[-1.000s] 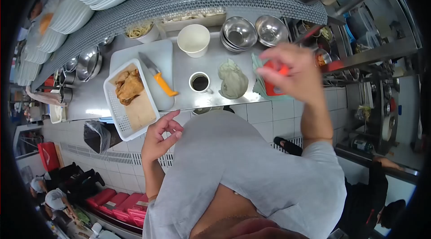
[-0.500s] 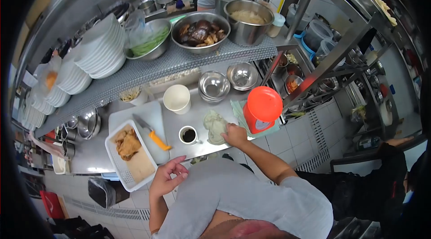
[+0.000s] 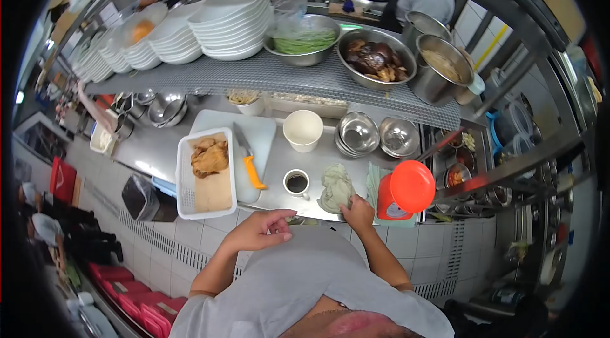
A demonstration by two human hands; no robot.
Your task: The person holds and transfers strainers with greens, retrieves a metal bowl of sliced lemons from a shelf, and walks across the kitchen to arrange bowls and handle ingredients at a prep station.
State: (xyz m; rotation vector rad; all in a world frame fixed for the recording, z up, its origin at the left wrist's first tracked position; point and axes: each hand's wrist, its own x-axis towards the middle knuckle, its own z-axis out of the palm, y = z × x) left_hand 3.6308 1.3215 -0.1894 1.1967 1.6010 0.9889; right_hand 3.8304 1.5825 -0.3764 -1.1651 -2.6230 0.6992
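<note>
My right hand (image 3: 358, 212) has its fingers closed on the lower edge of a crumpled grey-green cloth (image 3: 337, 189), which lies on the steel counter. In front of my torso, my left hand (image 3: 264, 230) is held with loosely curled, separated fingers and nothing in it. Between the hands, farther in, stands a white cup (image 3: 296, 183) of dark liquid. A knife with an orange handle (image 3: 255, 173) rests on a pale cutting board (image 3: 270, 131). Beside it, a white basket (image 3: 184, 179) holds cooked chicken (image 3: 210, 157). To the cloth's right is a red scale (image 3: 412, 187).
A paper tub (image 3: 303, 131) and steel bowls (image 3: 358, 134) stand behind the cup. Above runs a shelf (image 3: 292, 81) with stacked plates (image 3: 230, 20), bowls of food and pots. A co-worker (image 3: 426, 1) stands beyond. Red bins (image 3: 127, 287) are at lower left.
The view has turned, shifting the counter's contents rightward. My right hand is still on the cloth. My left hand has moved closer to the front of my torso.
</note>
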